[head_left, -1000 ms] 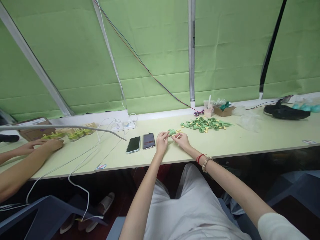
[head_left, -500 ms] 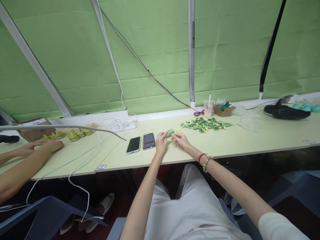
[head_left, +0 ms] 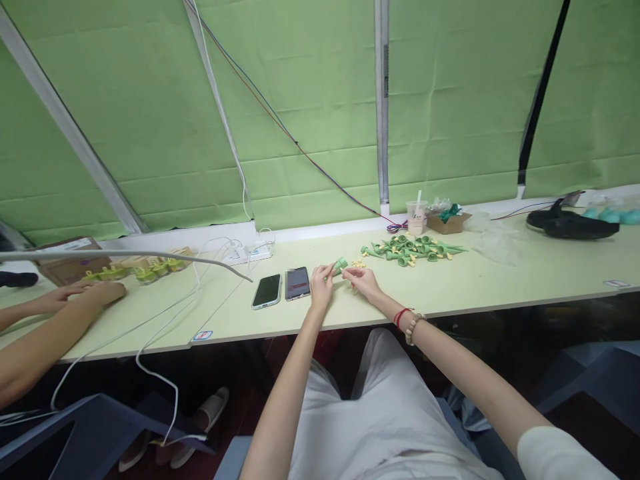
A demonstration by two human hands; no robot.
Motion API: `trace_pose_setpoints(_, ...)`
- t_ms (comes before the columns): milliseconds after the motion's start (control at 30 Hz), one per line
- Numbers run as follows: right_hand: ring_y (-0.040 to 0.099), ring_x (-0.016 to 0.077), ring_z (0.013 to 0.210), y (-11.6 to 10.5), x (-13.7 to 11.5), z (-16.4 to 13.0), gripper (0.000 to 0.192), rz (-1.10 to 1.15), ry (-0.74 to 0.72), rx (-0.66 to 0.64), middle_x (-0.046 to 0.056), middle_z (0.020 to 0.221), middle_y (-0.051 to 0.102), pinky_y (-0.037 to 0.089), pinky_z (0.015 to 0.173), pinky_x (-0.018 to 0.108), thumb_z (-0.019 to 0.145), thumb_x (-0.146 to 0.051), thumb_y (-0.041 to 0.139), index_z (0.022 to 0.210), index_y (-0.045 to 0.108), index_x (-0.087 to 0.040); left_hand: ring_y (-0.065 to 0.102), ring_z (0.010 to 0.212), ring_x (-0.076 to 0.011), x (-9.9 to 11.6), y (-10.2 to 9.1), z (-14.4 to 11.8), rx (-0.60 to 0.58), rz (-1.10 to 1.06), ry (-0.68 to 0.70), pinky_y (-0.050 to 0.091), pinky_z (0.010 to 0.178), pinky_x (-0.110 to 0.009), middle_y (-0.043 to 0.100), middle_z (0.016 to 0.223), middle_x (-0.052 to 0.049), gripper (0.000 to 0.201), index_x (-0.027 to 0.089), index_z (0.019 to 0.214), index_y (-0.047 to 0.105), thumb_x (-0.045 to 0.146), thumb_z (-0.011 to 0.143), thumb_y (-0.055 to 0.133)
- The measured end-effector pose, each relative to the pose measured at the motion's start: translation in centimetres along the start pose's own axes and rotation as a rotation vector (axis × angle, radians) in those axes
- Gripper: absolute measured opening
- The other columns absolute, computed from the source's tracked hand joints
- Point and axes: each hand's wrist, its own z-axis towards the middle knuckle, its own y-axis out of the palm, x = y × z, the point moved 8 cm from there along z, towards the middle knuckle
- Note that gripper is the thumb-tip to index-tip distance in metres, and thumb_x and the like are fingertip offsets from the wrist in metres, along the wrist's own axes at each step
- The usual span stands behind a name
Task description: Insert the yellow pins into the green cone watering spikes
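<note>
Here the left hand (head_left: pixel 321 285) is closed in a pinch on a small green plastic cone-shaped piece (head_left: pixel 340 265), lifting it just clear of the long pale green tabletop (head_left: pixel 480 283) with its wide end turned up and away, which leaves that end free for the other hand to work at. The right hand (head_left: pixel 364 281) sits just beside it, fingers loosely curled and the fingertips drawn together near the cone; whether they grip a small yellow part is too fine to tell (the pinch looks closed, but nothing shows between the fingers). Both wrists rest low near the table's front edge, a steadying posture for small work. Just beyond the cone lie a few loose pale yellow bits (head_left: pixel 357 264), within easy reach, and farther back from the cone spreads a heap of green and yellow plastic cone pieces (head_left: pixel 411 249), apparently the stock. Left of the cone two dark smartphones (head_left: pixel 283 288) lie flat, side by side. Behind the heap stand a clear plastic cup with a straw (head_left: pixel 416 217) and a small brown cardboard box (head_left: pixel 449 220). Far left of the cone, another person's hands (head_left: pixel 85 292) rest by a row of yellow-green pieces (head_left: pixel 135 270).
</note>
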Motion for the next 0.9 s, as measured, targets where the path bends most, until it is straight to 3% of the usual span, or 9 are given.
trace_pose_setpoints(133, 0.049, 0.0087, 0.045, -0.1, 0.8, 0.4, 0.042, -0.030, -0.003, 0.025, 0.008, 0.072, 0.066, 0.042, 0.041, 0.023, 0.053, -0.050, 0.070, 0.071, 0.066, -0.012, 0.055, 0.082, -0.0171, 0.1, 0.1, 0.0, -0.013, 0.014, 0.007, 0.043, 0.073, -0.029, 0.064, 0.084, -0.005, 0.023, 0.021, 0.098, 0.067, 0.019, 0.082, 0.051)
trace_pose_setpoints(333, 0.048, 0.0099, 0.045, -0.5, 0.6, 0.3, 0.035, -0.133, -0.054, 0.056, 0.007, 0.070, 0.065, 0.040, 0.040, 0.023, 0.058, -0.046, 0.067, 0.070, 0.065, -0.013, 0.054, 0.080, -0.0172, 0.3, 0.2, 0.0, -0.026, 0.037, 0.015, 0.043, 0.072, -0.029, 0.064, 0.082, -0.004, 0.022, 0.021, 0.097, 0.068, 0.021, 0.082, 0.053)
trace_pose_setpoints(633, 0.053, 0.0139, 0.058, -0.8, -1.6, -0.6, 0.016, -0.291, -0.189, 0.117, 0.005, 0.072, 0.066, 0.043, 0.057, 0.026, 0.066, -0.034, 0.062, 0.067, 0.065, -0.018, 0.055, 0.081, -0.0167, 0.2, 0.1, 0.0, 0.000, -0.002, -0.011, 0.044, 0.073, -0.029, 0.064, 0.081, -0.005, 0.020, 0.019, 0.094, 0.068, 0.021, 0.081, 0.053)
trace_pose_setpoints(767, 0.051, 0.0102, 0.046, 0.3, -1.5, -0.6, 0.032, -0.181, -0.097, -0.015, 0.006, 0.080, 0.068, 0.040, 0.044, 0.024, 0.071, -0.046, 0.058, 0.078, 0.067, -0.016, 0.055, 0.082, -0.0168, 0.1, -0.5, 0.1, 0.046, -0.033, -0.001, 0.043, 0.075, -0.029, 0.063, 0.082, -0.005, 0.022, 0.019, 0.094, 0.068, 0.018, 0.082, 0.049)
trace_pose_setpoints(900, 0.049, 0.0075, 0.039, 1.4, -0.6, -0.5, 0.039, -0.079, 0.035, -0.167, 0.006, 0.073, 0.068, 0.034, 0.035, 0.020, 0.071, -0.052, 0.057, 0.077, 0.068, -0.015, 0.054, 0.082, -0.0173, 0.2, -0.4, 0.2, 0.024, -0.034, 0.021, 0.043, 0.077, -0.031, 0.063, 0.083, -0.005, 0.023, 0.020, 0.095, 0.068, 0.016, 0.081, 0.049)
